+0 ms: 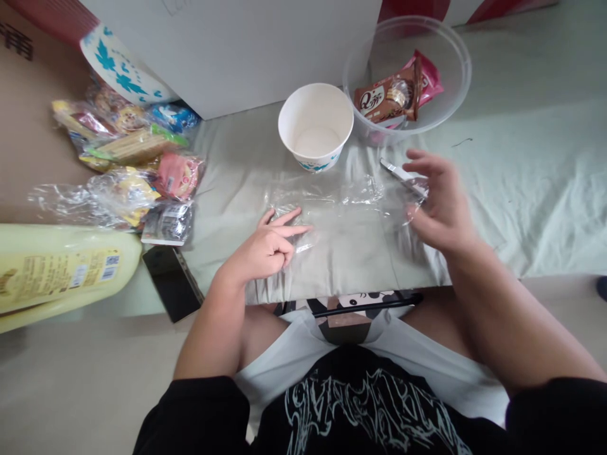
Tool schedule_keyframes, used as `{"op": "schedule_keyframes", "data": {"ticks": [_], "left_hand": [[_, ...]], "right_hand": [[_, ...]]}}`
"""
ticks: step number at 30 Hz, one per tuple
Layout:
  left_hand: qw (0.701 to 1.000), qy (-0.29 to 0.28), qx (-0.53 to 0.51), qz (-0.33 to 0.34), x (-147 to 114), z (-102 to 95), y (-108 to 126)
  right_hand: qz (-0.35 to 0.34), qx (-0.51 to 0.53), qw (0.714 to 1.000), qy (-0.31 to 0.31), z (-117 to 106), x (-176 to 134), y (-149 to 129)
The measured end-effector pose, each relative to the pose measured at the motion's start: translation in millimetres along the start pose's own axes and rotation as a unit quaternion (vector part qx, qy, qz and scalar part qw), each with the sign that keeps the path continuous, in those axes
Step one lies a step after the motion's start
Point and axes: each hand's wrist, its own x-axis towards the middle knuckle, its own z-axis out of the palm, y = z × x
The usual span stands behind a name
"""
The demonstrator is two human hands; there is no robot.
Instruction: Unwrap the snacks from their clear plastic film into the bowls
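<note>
A clear, crinkled plastic bag (pixel 327 208) lies flat on the cloth in front of me. My left hand (pixel 268 249) rests on its left end, index and middle fingers stretched out, the others curled. At the opposite end, my right hand (pixel 443 205) is raised a little, slightly blurred, with thumb and fingers apart. Its thumb is close to the plastic; whether they touch, I cannot tell. A slim utility knife (pixel 401 175) lies just left of the right fingers, partly behind them. Beyond the bag stands an upright white paper tub (pixel 315 123) with nothing inside.
At back right a clear plastic bowl (pixel 458 95) holds wrapped snacks (pixel 391 95). Packaged snacks (pixel 142 145) crowd the left beside another paper tub (pixel 123 66). A phone (pixel 173 284) and a yellow bottle (pixel 71 272) lie at front left. A white box (pixel 227 57) stands behind.
</note>
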Motion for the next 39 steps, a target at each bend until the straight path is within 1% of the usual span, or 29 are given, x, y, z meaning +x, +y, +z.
{"op": "schedule_keyframes", "data": {"ticks": [2,3,5,7,8,9,10,12,13,14,15,16,17,18,19,20,21,22,23,24,27,31,33,36,39], "left_hand": [[1.0,0.001,-0.001,0.0,0.2,0.2,0.1],[1.0,0.0,-0.001,0.0,0.3,0.3,0.1],[1.0,-0.002,0.0,0.002,0.3,0.6,0.3],[1.0,-0.001,0.001,0.006,0.1,0.8,0.7],[1.0,0.001,0.0,0.008,-0.1,0.9,1.0],[1.0,0.003,0.0,0.009,-0.2,1.1,1.3],[1.0,0.005,-0.001,0.009,-0.4,1.2,1.6],[1.0,0.008,-0.003,0.006,-0.5,1.7,2.0],[1.0,0.009,-0.004,0.006,-0.4,2.1,2.0],[1.0,0.01,-0.004,0.006,-0.2,2.6,1.9],[1.0,0.01,-0.004,0.006,0.0,3.1,1.6],[1.0,0.01,-0.003,0.007,0.2,3.7,1.3],[1.0,0.011,-0.002,0.006,0.5,4.4,0.9],[1.0,0.014,-0.001,0.005,0.6,5.0,0.5],[1.0,0.018,-0.001,0.003,0.7,5.6,0.1],[1.0,0.024,-0.005,0.0,0.7,6.1,-0.2],[0.999,0.031,-0.014,-0.003,0.5,6.4,-0.5],[0.999,0.041,-0.029,-0.008,0.3,6.7,-0.6],[0.997,0.05,-0.049,-0.013,0.1,6.8,-0.8],[0.995,0.061,-0.074,-0.019,-0.1,6.9,-0.9],[0.985,0.09,-0.145,-0.033,-0.4,7.1,-1.7],[0.974,0.117,-0.192,-0.029,-1.8,7.2,-2.6],[0.97,0.124,-0.207,-0.016,-3.6,6.6,-1.5],[0.967,0.136,-0.214,-0.006,-5.3,4.7,4.1],[0.97,0.123,-0.211,0.0,-3.5,3.3,12.3]], "right_hand": [[-0.076,0.004,0.994,-0.076,4.1,-0.6,0.0],[-0.102,0.004,0.989,-0.104,5.1,-0.7,-0.2],[-0.113,-0.017,0.982,-0.149,4.6,-0.3,0.2],[-0.099,-0.064,0.98,-0.159,0.3,0.7,2.8],[-0.088,-0.095,0.981,-0.144,-2.9,1.3,4.8],[-0.075,-0.129,0.982,-0.114,-6.5,1.9,6.6],[-0.06,-0.165,0.982,-0.07,-10.1,2.5,7.8],[-0.037,-0.226,0.972,0.051,-15.4,2.7,5.8],[-0.039,-0.243,0.963,0.111,-16.2,1.9,1.8],[-0.055,-0.246,0.955,0.153,-15.2,0.1,-4.3],[-0.088,-0.236,0.952,0.171,-12.5,-2.8,-12.0],[-0.13,-0.216,0.955,0.156,-8.1,-7.0,-20.9],[-0.176,-0.192,0.959,0.108,-2.5,-12.4,-30.2],[-0.221,-0.167,0.96,0.039,3.9,-18.8,-38.9],[-0.25,-0.151,0.955,-0.05,10.5,-25.8,-46.4],[-0.27,-0.138,0.944,-0.129,16.9,-32.9,-52.4],[-0.276,-0.13,0.932,-0.195,23.0,-39.9,-56.5],[-0.273,-0.125,0.923,-0.242,28.6,-46.4,-59.0],[-0.267,-0.12,0.919,-0.265,34.0,-52.3,-60.0],[-0.26,-0.119,0.918,-0.273,39.3,-57.3,-60.1],[-0.251,-0.143,0.925,-0.248,55.8,-66.4,-57.9],[-0.197,-0.177,0.951,-0.162,73.0,-67.2,-57.5],[-0.185,-0.172,0.959,-0.129,76.7,-66.4,-59.3],[-0.183,-0.193,0.959,-0.094,77.5,-65.9,-62.5],[-0.186,-0.225,0.956,-0.022,76.3,-62.1,-62.3]]}}
